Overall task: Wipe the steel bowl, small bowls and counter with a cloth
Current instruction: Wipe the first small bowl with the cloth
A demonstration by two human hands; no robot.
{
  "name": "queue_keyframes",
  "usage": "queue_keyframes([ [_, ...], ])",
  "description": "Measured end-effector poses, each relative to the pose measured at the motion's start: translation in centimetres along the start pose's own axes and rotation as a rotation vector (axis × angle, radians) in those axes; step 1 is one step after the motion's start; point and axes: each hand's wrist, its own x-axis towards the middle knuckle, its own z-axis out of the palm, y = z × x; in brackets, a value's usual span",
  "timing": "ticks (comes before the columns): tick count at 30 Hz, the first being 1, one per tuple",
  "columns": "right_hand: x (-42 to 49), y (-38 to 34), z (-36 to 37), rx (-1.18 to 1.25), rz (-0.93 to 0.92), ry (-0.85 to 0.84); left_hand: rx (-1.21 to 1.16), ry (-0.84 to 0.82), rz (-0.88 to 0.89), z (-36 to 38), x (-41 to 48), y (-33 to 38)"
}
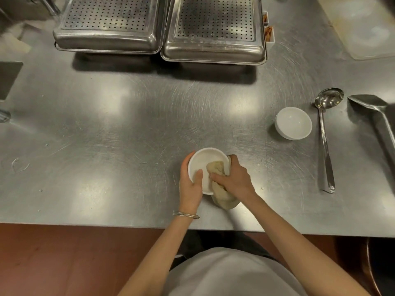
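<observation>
We are holding a white bowl (205, 165) near the front edge of the steel table (106, 129). Our left hand (190, 184) is gripping its left rim, thumb lying inside, fingers curling round the outside. Our right hand (234, 180) is closing on a beige cloth (220, 189), pressing part of it into the bowl while the rest is hanging over the near rim onto the table. A second white bowl (293, 123) is sitting well apart to the right, just beside a ladle (324, 133) and a scoop (376, 122). Two perforated steel trays (162, 24) are standing at the back.
</observation>
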Motion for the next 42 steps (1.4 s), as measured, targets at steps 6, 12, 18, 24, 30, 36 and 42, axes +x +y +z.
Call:
queue_keyframes([
  [6, 0.8, 0.1, -0.8, -0.186, -0.075, -0.073, 0.209, -0.559, -0.113, -2.8, 4.5, 2.4],
  [12, 0.1, -0.3, -0.1, 0.197, 0.108, 0.080, -0.055, -0.099, -0.166, -0.1, 0.6, 1.6],
  [18, 0.5, -0.4, -0.5, -0.028, 0.046, -0.023, -0.013, -0.010, -0.108, 0.7, -0.4, 0.4],
  [24, 1.8, -1.5, -1.5, -0.125, -0.045, -0.071, 0.201, -0.599, -0.249, -3.4, 5.4, 3.7],
  [30, 0.7, -1.6, -0.2, 0.245, 0.080, 0.119, 0.075, -0.272, -0.061, -1.4, 3.7, 2.2],
  [36, 0.4, -1.5, -0.1, 0.279, 0.104, 0.036, -0.013, 0.049, -0.054, 1.5, 0.8, 0.9],
  [42, 1.8, -1.1, -2.7, -0.005, -0.057, -0.087, 0.165, -0.522, -0.103, -2.1, 4.1, 2.8],
])
